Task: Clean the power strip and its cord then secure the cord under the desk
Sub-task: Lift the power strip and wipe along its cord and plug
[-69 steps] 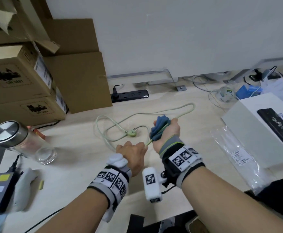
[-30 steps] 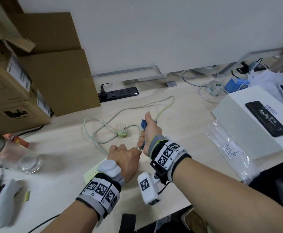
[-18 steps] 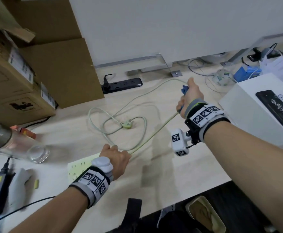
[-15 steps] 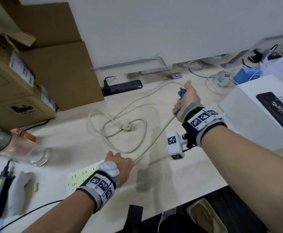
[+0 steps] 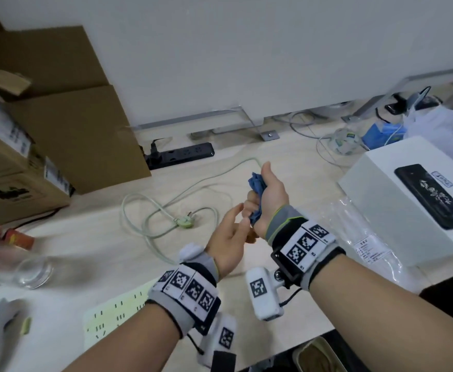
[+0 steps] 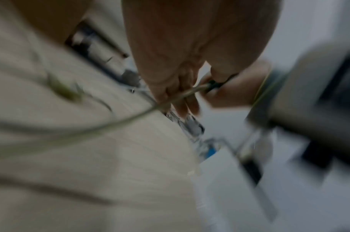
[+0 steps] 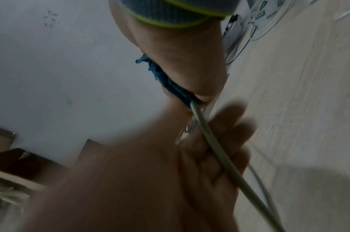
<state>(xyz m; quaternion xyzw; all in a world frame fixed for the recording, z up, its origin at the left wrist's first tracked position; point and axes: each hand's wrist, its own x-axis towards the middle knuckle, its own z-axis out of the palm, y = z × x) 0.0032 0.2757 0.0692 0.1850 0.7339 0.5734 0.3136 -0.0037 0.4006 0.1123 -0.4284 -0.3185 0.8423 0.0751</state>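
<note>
Pale-green cord (image 5: 166, 208) through cloth-gripping right hand (image 5: 269, 194), across slack, unclenched left hand (image 5: 228, 237).

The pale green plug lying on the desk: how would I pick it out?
Start at the black power strip by the cardboard boxes, then come toward the hands along the looped pale green cord. The plug lies inside those loops, the only small green lump with prongs.

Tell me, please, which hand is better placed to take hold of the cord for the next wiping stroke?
Left. The left hand is open with the cord lying across its fingers, just below the right hand, whose fist is occupied gripping the blue cloth around the cord.
</note>
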